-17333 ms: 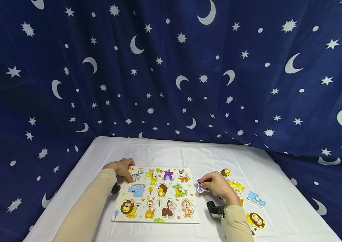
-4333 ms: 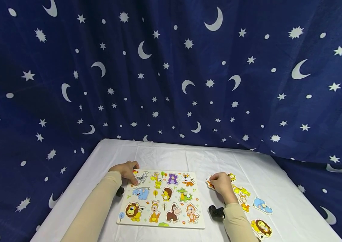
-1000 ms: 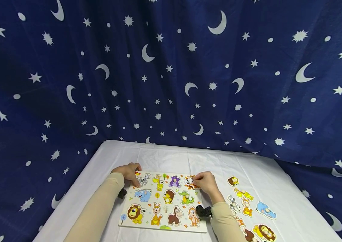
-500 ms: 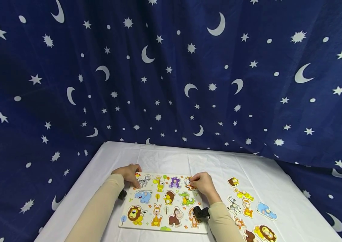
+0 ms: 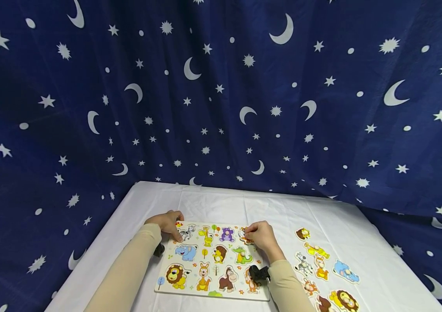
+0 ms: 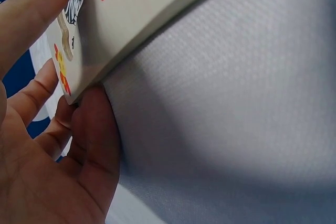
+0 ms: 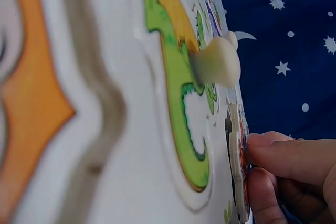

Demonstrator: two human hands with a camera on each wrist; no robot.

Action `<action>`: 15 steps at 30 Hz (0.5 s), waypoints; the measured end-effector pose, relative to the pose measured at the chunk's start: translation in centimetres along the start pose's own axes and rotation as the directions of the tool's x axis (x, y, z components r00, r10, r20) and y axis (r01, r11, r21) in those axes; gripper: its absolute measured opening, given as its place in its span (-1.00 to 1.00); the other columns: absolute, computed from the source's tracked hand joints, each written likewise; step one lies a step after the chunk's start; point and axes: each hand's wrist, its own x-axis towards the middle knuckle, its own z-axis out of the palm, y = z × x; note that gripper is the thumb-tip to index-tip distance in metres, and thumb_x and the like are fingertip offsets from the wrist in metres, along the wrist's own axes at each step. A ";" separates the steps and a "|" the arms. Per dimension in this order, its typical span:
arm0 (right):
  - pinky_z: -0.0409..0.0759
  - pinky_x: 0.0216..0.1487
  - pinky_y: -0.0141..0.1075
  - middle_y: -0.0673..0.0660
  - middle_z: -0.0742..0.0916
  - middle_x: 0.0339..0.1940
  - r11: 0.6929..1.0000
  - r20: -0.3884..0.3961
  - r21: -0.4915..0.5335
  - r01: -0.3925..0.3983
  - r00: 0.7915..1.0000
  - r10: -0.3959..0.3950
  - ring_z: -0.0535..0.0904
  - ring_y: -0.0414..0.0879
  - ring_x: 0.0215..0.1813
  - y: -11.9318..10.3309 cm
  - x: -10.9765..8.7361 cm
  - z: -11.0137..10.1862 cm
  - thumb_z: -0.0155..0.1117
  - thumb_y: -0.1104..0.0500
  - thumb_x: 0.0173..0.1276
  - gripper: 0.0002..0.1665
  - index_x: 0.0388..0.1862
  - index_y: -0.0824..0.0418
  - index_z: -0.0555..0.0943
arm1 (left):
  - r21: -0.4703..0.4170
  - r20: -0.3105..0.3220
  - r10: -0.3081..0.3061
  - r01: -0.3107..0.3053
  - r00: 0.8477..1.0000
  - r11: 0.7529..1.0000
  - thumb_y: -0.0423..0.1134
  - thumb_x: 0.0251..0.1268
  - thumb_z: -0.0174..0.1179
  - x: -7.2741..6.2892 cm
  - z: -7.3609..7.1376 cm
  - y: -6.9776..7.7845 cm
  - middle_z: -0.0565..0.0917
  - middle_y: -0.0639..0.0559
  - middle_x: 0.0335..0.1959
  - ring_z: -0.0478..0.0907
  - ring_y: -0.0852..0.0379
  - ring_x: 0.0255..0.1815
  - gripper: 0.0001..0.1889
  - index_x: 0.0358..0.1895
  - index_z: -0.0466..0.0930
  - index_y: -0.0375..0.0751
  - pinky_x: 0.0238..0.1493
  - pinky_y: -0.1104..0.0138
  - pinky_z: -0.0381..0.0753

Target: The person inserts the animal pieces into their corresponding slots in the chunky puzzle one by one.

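Carried from table [image 5: 213, 203] to board [image 5: 228, 295], the tiger piece [image 7: 240, 166] is pinched by the right hand [image 5: 263, 236] at the far right corner; probably light and stiff, it would best be taken by any centre knob. Farther off, the far left corner is gripped by the left hand [image 5: 166, 224].

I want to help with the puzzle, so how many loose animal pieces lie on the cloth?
8, all right of the board: hedgehog at the back; giraffe, zebra, kangaroo, elephant in the middle; monkey, brown ape, lion in front. The sleeve or picture edge might hide more.
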 end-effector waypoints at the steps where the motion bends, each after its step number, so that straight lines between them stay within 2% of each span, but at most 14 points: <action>1: 0.56 -0.35 -0.33 0.13 0.78 -0.47 1.000 -0.004 0.001 -0.001 1.000 0.001 0.57 -0.22 -0.45 0.0 0.0 0.0 0.52 0.38 0.07 -0.94 -0.47 0.33 0.76 | -0.004 -0.001 -0.003 0.003 1.000 1.000 -0.24 -0.28 0.67 0.0 0.0 0.0 0.47 -0.07 -0.12 0.43 -0.03 -0.09 -0.35 -0.04 0.50 -0.07 0.14 0.11 0.39; 8: 0.51 -0.37 -0.34 0.09 0.76 -0.55 1.000 -0.026 -0.001 -0.017 1.000 0.017 0.53 -0.22 -0.48 -0.3 0.1 0.3 0.52 0.40 0.04 -0.93 -0.52 0.31 0.75 | -0.013 -0.007 -0.005 0.005 1.000 1.000 -0.25 -0.28 0.67 -0.2 0.0 0.1 0.47 -0.06 -0.12 0.44 -0.02 -0.09 -0.35 -0.04 0.50 -0.08 0.14 0.11 0.39; 15: 0.51 -0.38 -0.34 0.10 0.75 -0.55 1.000 -0.033 -0.004 -0.022 0.999 0.022 0.53 -0.22 -0.49 -0.3 0.1 0.5 0.51 0.42 0.03 -0.92 -0.53 0.31 0.74 | -0.001 -0.002 0.003 -0.003 1.000 1.000 -0.24 -0.25 0.66 -0.3 -0.1 0.2 0.47 -0.07 -0.11 0.44 -0.02 -0.08 -0.37 -0.04 0.49 -0.09 0.14 0.12 0.39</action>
